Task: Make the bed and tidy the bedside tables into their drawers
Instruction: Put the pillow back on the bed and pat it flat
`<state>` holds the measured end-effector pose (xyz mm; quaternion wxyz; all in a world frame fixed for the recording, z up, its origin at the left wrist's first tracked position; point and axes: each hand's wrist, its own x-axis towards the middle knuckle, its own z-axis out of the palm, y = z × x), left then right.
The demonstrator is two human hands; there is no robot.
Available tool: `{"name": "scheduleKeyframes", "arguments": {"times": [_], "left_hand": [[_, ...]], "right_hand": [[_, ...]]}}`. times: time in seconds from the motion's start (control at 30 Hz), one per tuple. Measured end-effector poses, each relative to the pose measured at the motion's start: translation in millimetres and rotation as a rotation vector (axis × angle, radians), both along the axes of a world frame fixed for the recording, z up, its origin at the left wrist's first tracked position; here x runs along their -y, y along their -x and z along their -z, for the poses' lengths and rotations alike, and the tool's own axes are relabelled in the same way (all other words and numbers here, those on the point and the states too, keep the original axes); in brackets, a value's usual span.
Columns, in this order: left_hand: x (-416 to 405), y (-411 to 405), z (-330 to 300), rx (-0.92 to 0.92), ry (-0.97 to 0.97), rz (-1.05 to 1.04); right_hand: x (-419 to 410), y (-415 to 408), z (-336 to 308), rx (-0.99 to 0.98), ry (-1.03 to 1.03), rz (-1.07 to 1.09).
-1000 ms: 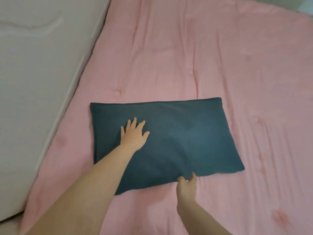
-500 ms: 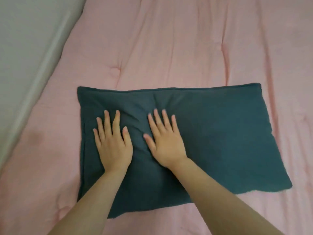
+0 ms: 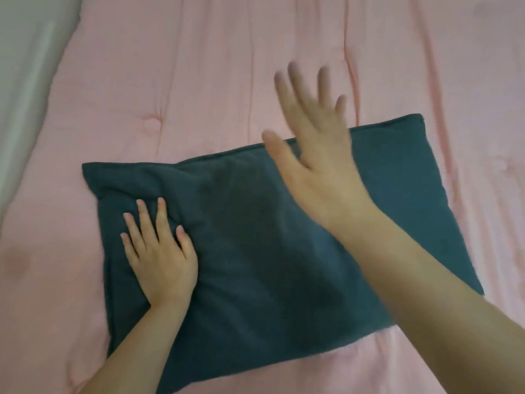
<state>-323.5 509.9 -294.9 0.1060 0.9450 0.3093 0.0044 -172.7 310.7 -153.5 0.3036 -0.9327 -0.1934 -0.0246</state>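
Observation:
A dark teal pillow [image 3: 255, 251] lies flat on the pink quilted bedspread [image 3: 227, 81], tilted slightly so its right end sits farther up the bed. My left hand [image 3: 162, 251] presses flat on the pillow's left part, fingers straight, with creases bunched just above the fingertips. My right hand [image 3: 315, 143] is lifted above the pillow's far edge, fingers spread and blurred, holding nothing.
The pink bedspread fills nearly the whole view, with long wrinkles running up the bed and tufted dimples [image 3: 152, 120]. A pale wall or headboard panel [image 3: 20, 95] runs along the left edge of the bed.
My right hand has lifted off the pillow and swung up and to the right. My left hand stays pressed on the left part. The view has shifted and the pillow looks more tilted.

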Motion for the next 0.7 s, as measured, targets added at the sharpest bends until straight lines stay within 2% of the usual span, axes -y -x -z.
{"name": "scheduleKeyframes", "arguments": {"times": [0.03,0.07,0.1,0.13,0.17,0.2,0.23,0.3,0.37,0.4,0.43,0.47,0.5,0.53,0.57,0.6,0.63,0.7], "left_hand": [[1,-1,3,-0.005,-0.014,0.001],[3,-1,4,-0.009,-0.031,0.011],[6,-4,5,-0.015,-0.047,0.024],[7,-7,5,-0.026,-0.056,0.035],[7,-9,5,-0.044,-0.063,0.051],[9,-8,4,-0.062,-0.071,0.069],[8,-8,5,-0.067,-0.075,0.085],[5,-10,9,-0.056,-0.082,0.066],[5,-9,13,-0.053,-0.088,0.05],[8,-10,12,-0.048,-0.096,0.057],[8,-10,11,-0.048,-0.096,0.061],[8,-12,8,-0.047,-0.098,0.067],[12,-11,1,-0.057,-0.101,0.093],[13,-10,-2,-0.074,-0.093,0.106],[13,-10,-9,-0.082,-0.088,0.097],[11,-12,-13,-0.084,-0.071,0.076],[8,-13,-23,-0.085,-0.048,0.045],[4,-18,-41,-0.076,-0.023,0.054]], "right_hand": [[14,-7,-20,0.16,-0.168,0.111],[34,-9,-18,0.207,-0.177,0.177],[52,-1,4,0.225,0.02,0.204],[56,16,34,0.103,0.342,0.147],[62,32,72,-0.115,0.569,0.033],[70,36,97,-0.248,0.661,-0.014],[73,29,95,-0.319,0.675,-0.011],[65,5,52,-0.132,0.295,0.089],[64,0,10,0.026,-0.205,0.32],[65,7,14,-0.025,-0.273,0.419],[63,25,24,-0.083,-0.082,0.472],[62,50,43,-0.15,0.299,0.327],[74,63,77,-0.374,0.509,0.08],[80,60,104,-0.458,0.544,0.029],[80,45,102,-0.589,0.564,0.015],[79,28,99,-0.602,0.506,-0.021],[75,21,80,-0.578,0.337,-0.062],[67,37,32,-0.512,-0.029,0.051]]}}
